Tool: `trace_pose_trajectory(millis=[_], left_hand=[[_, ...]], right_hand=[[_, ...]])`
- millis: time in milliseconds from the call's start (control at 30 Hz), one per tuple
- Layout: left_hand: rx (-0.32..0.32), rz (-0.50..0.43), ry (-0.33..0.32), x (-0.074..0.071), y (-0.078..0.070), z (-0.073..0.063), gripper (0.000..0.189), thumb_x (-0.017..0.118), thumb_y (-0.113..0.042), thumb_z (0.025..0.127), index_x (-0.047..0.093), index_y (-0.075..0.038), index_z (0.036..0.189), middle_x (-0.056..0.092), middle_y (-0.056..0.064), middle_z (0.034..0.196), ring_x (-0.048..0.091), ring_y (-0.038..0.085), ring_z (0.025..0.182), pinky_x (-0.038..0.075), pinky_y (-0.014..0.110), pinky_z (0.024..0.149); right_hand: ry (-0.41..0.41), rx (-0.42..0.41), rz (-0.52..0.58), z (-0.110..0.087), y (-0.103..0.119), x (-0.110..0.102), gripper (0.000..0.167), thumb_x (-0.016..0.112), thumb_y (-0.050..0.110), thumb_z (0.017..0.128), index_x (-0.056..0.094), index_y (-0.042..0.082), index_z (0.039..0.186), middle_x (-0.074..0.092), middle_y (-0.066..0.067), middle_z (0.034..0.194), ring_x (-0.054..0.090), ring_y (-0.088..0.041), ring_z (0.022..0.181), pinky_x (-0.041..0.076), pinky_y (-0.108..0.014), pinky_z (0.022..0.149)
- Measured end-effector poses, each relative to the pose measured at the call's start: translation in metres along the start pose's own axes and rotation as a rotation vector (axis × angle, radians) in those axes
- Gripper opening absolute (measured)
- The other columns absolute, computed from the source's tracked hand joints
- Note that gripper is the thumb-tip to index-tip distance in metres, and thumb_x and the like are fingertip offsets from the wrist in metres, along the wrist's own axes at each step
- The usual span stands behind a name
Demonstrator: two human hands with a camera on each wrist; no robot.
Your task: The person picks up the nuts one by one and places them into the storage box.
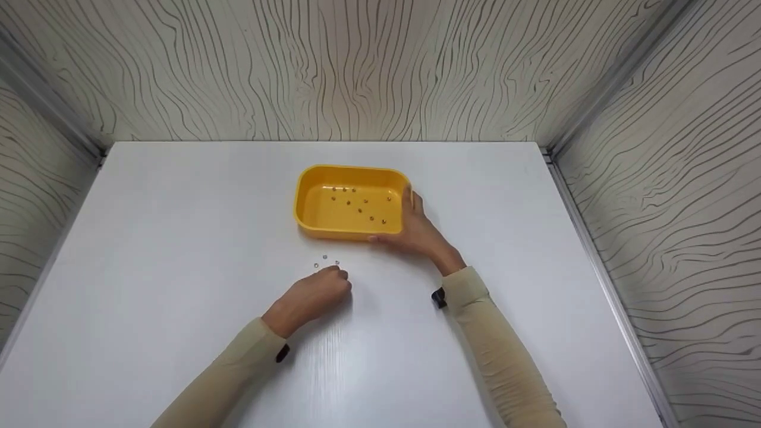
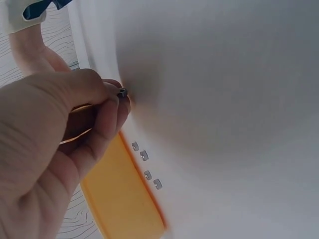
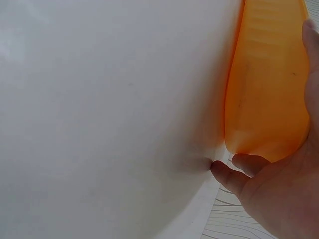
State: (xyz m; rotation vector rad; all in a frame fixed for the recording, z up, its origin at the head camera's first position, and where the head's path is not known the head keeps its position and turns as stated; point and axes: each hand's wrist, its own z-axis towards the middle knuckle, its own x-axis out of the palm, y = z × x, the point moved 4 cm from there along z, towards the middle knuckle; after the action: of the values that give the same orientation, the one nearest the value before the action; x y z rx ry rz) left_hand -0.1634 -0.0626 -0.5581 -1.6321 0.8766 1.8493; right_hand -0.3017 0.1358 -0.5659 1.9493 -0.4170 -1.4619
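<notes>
My left hand [image 1: 315, 295] is low over the white table, in front of the yellow tray. Between its thumb and fingertips it pinches a small metal nut [image 2: 122, 92]. Just beyond those fingers, several loose nuts [image 2: 144, 155] lie on the table by the tray's near side. The yellow plastic tray [image 1: 333, 230] stands upright, with several small nuts [image 1: 359, 210] scattered over its floor. At its near right corner my right hand [image 1: 416, 230] holds it, thumb along the near wall and fingers at the right end. The right wrist view shows mostly the tray's outer wall [image 3: 266, 84].
The white table [image 1: 178, 226] reaches to a wood-grain patterned back wall [image 1: 357, 71]. A similar panel [image 1: 701, 208] stands on the right, with metal framing along the table's edge. Both forearms wear beige sleeves, each with a small dark device at the wrist.
</notes>
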Motion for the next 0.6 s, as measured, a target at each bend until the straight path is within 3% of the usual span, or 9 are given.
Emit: trace_pose_trajectory(millis=[200, 433, 600], left_hand=[[0.03, -0.058, -0.009, -0.004, 0.001, 0.002, 0.018, 0.074, 0.01, 0.084, 0.079, -0.008, 0.084, 0.069, 0.004, 0.073, 0.065, 0.015, 0.067, 0.058, 0.027, 0.067], [-0.018, -0.365, -0.055, -0.025, 0.007, 0.007, 0.018, 0.068, 0.007, 0.089, 0.079, -0.006, 0.086, 0.071, 0.005, 0.077, 0.064, 0.019, 0.072, 0.056, 0.029, 0.067], [-0.035, -0.497, -0.122, -0.042, 0.014, 0.013, 0.015, 0.066, 0.006, 0.092, 0.079, -0.003, 0.09, 0.076, 0.007, 0.086, 0.07, 0.02, 0.081, 0.06, 0.032, 0.076]], right_hand=[[-0.003, -0.004, 0.002, 0.0, 0.0, 0.001, 0.155, 0.084, 0.076, 0.068, -0.018, 0.015, 0.167, 0.0, -0.018, 0.176, 0.039, -0.037, 0.153, 0.039, -0.05, 0.126], [0.004, -0.015, -0.004, -0.002, 0.002, 0.0, 0.154, 0.083, 0.075, 0.069, -0.019, 0.014, 0.167, -0.001, -0.017, 0.176, 0.038, -0.037, 0.153, 0.039, -0.051, 0.125], [0.009, -0.015, 0.029, -0.002, 0.002, -0.001, 0.155, 0.084, 0.073, 0.07, -0.022, 0.014, 0.166, 0.0, -0.017, 0.176, 0.037, -0.035, 0.154, 0.037, -0.05, 0.127]])
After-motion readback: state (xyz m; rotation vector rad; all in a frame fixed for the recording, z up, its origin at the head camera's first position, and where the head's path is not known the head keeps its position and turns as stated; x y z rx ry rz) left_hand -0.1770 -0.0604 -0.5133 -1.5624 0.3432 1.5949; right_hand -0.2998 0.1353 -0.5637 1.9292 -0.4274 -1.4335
